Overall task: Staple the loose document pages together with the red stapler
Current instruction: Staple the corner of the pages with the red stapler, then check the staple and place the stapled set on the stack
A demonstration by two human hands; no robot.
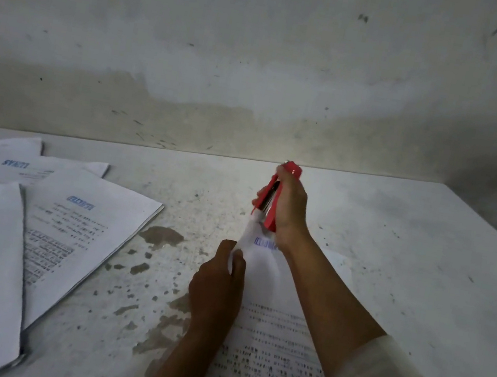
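Both busy at frame centre: right hand [286, 208] should squeeze red stapler [274, 194] squarely while left hand [218, 286] pinches pages [261, 277] aligned.

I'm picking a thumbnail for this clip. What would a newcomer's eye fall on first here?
The red stapler stands out at centre, the only bright colour against the grey wall and stained white table, with the right hand in a grip around it at the top corner of the document pages. The left hand pinches those pages just below. Next come the other printed sheets fanned out at the left of the table.
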